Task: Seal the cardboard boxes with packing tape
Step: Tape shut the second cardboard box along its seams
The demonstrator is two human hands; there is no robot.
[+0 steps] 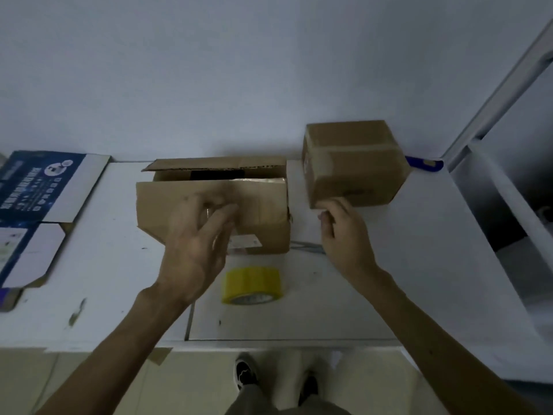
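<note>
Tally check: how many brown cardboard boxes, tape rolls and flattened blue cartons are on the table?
Brown cardboard boxes: 2, the open box and the smaller box
Yellow tape roll: 1
Flattened blue carton: 1
Total: 4

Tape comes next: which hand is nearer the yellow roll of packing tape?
Left. The left hand hovers over the open cardboard box, close beside the yellow tape roll; the right hand is farther right, at the small taped cardboard box.

On my feed, white tabletop (419, 265) against a pale wall (239, 70), flattened blue printed carton (45, 187) at left, blue object (423, 163) far right, dark shoes (245, 374) on floor (89, 378) below
</note>
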